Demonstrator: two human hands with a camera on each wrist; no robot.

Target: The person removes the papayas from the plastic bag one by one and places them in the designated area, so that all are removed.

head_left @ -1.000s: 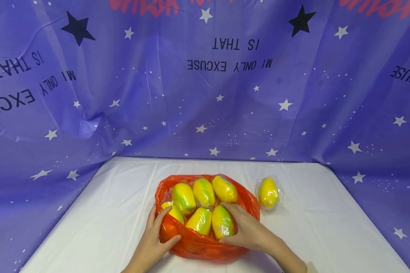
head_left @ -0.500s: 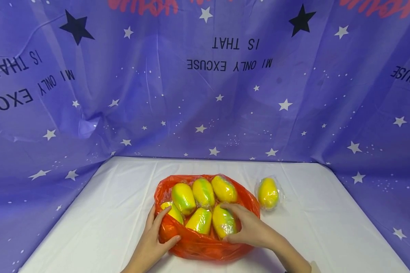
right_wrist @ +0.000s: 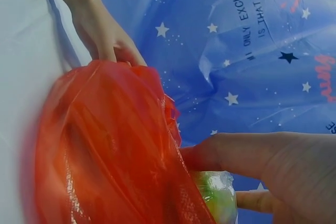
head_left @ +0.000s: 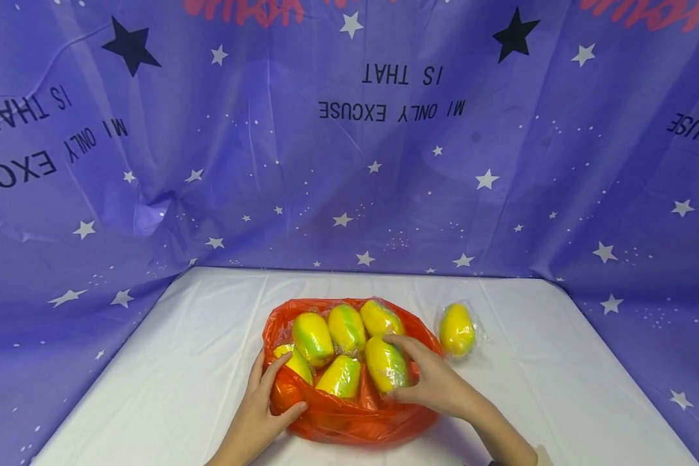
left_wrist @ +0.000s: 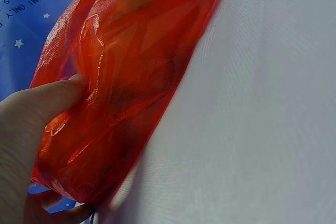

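A red plastic bag [head_left: 349, 421] lies spread wide at its mouth, with several yellow-green mangoes [head_left: 312, 340] in clear wrap inside. My left hand [head_left: 262, 401] holds the bag's left side, its thumb on the front and its fingers by the rim. In the left wrist view the thumb [left_wrist: 55, 98] presses the red plastic. My right hand [head_left: 433, 382] grips the wrapped mango [head_left: 386, 364] at the right front of the bag, thumb below and fingers above. The right wrist view shows a part of this mango [right_wrist: 218, 195] behind the bag's edge; the rest is hidden.
One more wrapped mango [head_left: 457, 330] lies on the white-covered table [head_left: 530, 388], just right of the bag. A purple-blue curtain [head_left: 349, 162] with stars and lettering hangs behind the table and along both sides.
My right hand has shifted slightly up and to the right together with the mango it grips, exposing more of the bag's inside. The left hand stays in place.
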